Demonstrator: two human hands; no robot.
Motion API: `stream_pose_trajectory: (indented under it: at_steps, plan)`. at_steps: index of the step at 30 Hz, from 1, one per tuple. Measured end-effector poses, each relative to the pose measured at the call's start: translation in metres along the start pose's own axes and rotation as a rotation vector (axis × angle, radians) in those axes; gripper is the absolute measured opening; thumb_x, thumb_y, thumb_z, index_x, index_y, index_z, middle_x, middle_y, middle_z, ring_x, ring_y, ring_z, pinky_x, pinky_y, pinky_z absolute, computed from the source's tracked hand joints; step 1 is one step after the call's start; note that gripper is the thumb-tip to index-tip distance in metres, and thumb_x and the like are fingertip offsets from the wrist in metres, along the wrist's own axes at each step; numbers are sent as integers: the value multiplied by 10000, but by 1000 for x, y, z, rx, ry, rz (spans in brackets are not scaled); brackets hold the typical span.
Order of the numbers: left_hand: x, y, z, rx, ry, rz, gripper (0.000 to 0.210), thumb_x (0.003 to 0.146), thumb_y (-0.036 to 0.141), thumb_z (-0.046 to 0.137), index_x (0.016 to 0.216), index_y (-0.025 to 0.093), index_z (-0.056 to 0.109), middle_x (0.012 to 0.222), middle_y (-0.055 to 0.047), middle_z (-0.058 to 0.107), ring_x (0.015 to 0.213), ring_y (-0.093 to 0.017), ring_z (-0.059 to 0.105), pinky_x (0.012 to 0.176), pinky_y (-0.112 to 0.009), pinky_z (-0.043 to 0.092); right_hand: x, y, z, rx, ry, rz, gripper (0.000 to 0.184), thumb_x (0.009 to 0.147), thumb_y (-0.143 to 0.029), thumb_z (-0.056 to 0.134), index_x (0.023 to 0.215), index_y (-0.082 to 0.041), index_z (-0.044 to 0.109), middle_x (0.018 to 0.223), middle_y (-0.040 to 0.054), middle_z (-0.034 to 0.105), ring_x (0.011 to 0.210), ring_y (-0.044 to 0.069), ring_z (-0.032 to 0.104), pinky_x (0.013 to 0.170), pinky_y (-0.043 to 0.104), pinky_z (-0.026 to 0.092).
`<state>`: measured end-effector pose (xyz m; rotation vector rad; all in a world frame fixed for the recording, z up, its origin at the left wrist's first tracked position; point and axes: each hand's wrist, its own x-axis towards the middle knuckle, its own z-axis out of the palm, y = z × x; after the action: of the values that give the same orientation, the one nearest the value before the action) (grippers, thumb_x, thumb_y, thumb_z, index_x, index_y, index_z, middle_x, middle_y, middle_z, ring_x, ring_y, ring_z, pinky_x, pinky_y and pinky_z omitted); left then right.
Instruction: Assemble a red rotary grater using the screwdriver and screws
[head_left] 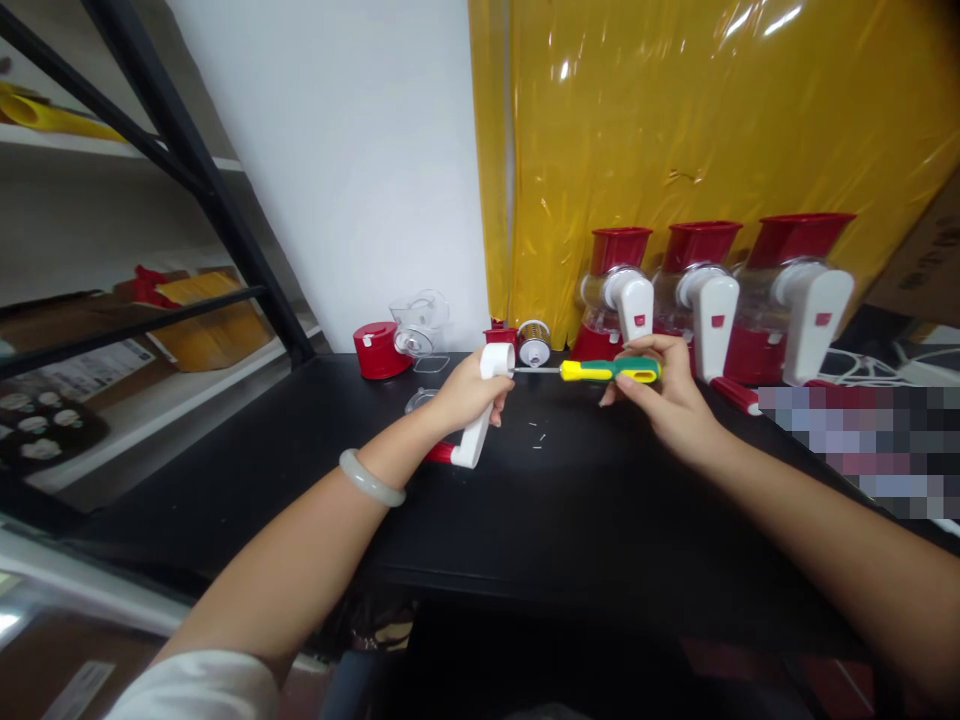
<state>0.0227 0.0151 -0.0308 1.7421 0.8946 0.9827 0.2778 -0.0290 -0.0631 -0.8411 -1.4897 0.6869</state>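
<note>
My left hand (480, 392) is closed around a white crank handle (471, 443) with a red grip (440, 453), held above the black table. In my right hand (667, 395) is a screwdriver (609, 371) with a yellow and green handle, held level. Its metal shaft points left and the tip reaches the round white end of the crank handle; whether it sits in a screw there is hidden. Below, between my hands, several small screws (538, 440) lie on the table. A clear plastic part (421, 400) lies behind my left wrist.
Several assembled red and white rotary graters (712, 300) stand at the back right. A red base (381, 352) with a clear housing (421, 325) and a metal grater drum (534, 343) stand along the back of the black table (600, 520). Left is a shelf rack (180, 170).
</note>
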Motion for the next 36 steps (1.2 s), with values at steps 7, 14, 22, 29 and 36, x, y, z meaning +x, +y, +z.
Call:
stream_pose_trajectory:
  at_steps: [7, 14, 22, 29, 36]
  plan:
    - [2, -2, -4, 2, -56, -47, 176, 715, 119, 545, 793, 199, 408, 487, 59, 510, 356, -144, 507, 359, -252, 451, -1, -9, 1, -132, -60, -3, 275, 860, -406, 631, 1048, -257, 499, 829, 14, 654, 772, 197, 686, 803, 397, 548]
    - [2, -2, -4, -29, -77, -39, 180, 689, 120, 530, 794, 199, 407, 482, 55, 513, 351, -141, 506, 364, -247, 445, 3, -10, -1, -174, -37, 57, 311, 823, -438, 663, 1028, -243, 535, 892, 41, 669, 724, 205, 705, 595, 332, 557]
    - [1, -2, -5, 0, -66, -8, 197, 667, 108, 513, 812, 199, 416, 490, 59, 517, 353, -142, 513, 364, -243, 441, 2, -10, -2, -187, -38, 82, 328, 816, -464, 667, 1010, -231, 543, 814, 27, 685, 678, 197, 715, 643, 342, 585]
    - [0, -2, -4, 47, -33, 34, 212, 689, 105, 514, 846, 203, 410, 504, 70, 521, 356, -141, 518, 363, -243, 448, 1, -13, 0, -168, -33, 148, 370, 799, -518, 665, 970, -219, 531, 696, 10, 679, 572, 185, 693, 557, 306, 554]
    - [-1, -3, -5, 122, 12, 112, 223, 701, 133, 526, 889, 199, 427, 521, 71, 540, 375, -143, 533, 387, -243, 471, -1, -15, 1, -197, -44, 207, 393, 800, -556, 646, 932, -210, 514, 635, 2, 677, 472, 163, 653, 471, 258, 494]
